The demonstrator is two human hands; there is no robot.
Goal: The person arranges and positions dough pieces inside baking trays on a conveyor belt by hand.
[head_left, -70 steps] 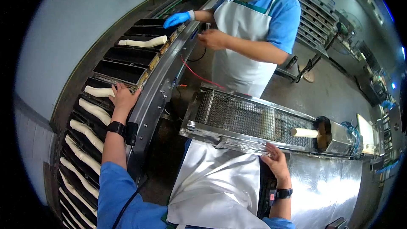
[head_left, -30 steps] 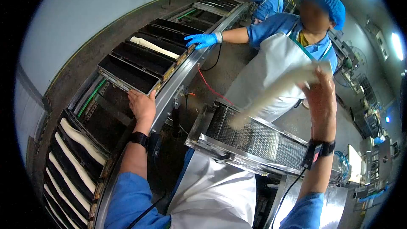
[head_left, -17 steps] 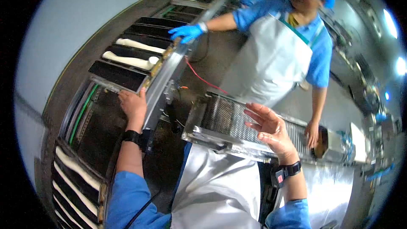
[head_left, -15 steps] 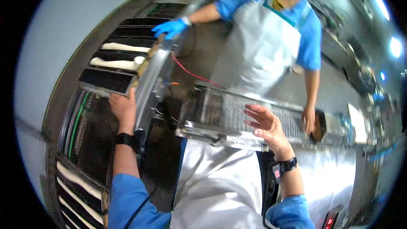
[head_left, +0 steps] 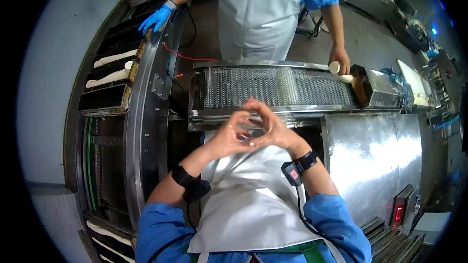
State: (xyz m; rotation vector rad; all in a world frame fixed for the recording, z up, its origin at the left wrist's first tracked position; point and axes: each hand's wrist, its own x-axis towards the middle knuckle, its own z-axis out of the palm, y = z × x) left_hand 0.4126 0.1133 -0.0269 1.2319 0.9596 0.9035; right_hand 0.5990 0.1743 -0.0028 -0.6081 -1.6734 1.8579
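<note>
My left hand (head_left: 229, 139) and my right hand (head_left: 277, 131) meet in front of my white apron, by the near edge of the mesh conveyor (head_left: 243, 87). Their fingers are curved and apart, the fingertips close together or touching, slightly blurred. I see nothing held in either. Off to the left, a pale dough strip (head_left: 114, 59) and another dough strip with a rounded end (head_left: 109, 77) lie in black trays. The nearest black tray (head_left: 102, 98) shows no dough.
Across the conveyor, a co-worker's blue-gloved hand (head_left: 157, 18) rests at the tray line's rail. That person's bare hand (head_left: 340, 58) holds a dough piece (head_left: 334, 67) at the conveyor's right end. A steel table (head_left: 370, 151) and red digital display (head_left: 399, 213) are on my right.
My left hand has left the black tray's edge and come across to meet my right hand, which shifted left. The view has tilted down. Dough now shows at the co-worker's bare hand.
</note>
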